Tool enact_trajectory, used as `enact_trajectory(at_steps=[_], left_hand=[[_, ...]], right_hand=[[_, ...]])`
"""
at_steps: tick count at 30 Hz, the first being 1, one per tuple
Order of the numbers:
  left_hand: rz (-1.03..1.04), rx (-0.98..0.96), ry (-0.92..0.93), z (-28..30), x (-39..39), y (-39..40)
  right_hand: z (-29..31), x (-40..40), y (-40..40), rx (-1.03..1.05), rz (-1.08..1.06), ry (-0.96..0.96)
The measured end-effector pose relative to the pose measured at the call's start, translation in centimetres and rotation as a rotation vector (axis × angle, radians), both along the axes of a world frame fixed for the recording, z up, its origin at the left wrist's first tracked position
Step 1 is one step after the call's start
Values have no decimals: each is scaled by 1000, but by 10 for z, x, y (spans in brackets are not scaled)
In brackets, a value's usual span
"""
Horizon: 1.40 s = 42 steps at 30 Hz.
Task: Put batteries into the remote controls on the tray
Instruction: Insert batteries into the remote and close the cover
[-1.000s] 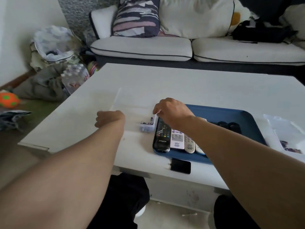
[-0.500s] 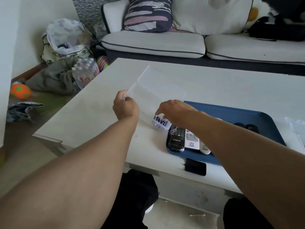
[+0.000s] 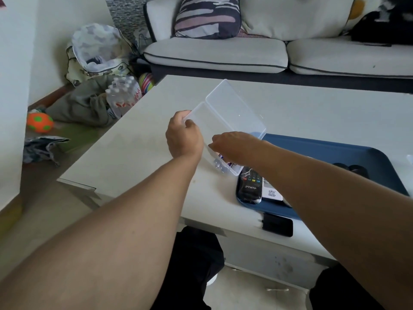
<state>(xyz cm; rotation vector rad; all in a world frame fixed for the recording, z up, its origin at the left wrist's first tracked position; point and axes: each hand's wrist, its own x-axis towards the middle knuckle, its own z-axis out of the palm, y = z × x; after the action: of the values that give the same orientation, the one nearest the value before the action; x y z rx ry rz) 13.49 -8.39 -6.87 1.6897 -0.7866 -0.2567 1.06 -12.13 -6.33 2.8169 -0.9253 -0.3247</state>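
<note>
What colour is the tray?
Dark blue tray, clearest in the head view.

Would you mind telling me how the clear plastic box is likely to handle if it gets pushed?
The clear plastic box looks thin-walled and nearly empty, so probably light and easily slid. Its raised lid may make it tip. The batteries lie at one end and would likely roll.
</note>
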Motion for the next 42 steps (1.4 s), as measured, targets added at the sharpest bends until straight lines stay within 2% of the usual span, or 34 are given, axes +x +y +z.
enact_trajectory(at_steps=[5,17,19,22,26,30,32,34,37,40,42], left_hand=[[-6,8,27,-2,5,3],[78,132,203,-13,26,5],[84,170,234,-16,29,5],[74,251,239,-24,36,8],[89,365,276,-27,38,8],[134,387,331,-26,40,5],[140,398,315,-26,35,6],[171,402,275,-25,31,5],[196,367,112,-13,18,3],[149,206,-34,-4,1,0],[85,87,-120,-1,-14,-2]], right_hand=[[-2,9,-5,66,-66,26],[-1,10,8,-31,-2,92],[0,9,7,-31,-9,48],[8,3,2,136,-128,-221],[26,-19,-1,467,-406,-741],[33,-58,3,893,-634,-967],[36,-83,9,1130,-777,-1167],[39,-106,12,1160,-916,-1305],[42,-141,16,919,-1030,-1219],[40,-167,19,866,-1082,-1102],[38,-183,20,706,-1047,-855]])
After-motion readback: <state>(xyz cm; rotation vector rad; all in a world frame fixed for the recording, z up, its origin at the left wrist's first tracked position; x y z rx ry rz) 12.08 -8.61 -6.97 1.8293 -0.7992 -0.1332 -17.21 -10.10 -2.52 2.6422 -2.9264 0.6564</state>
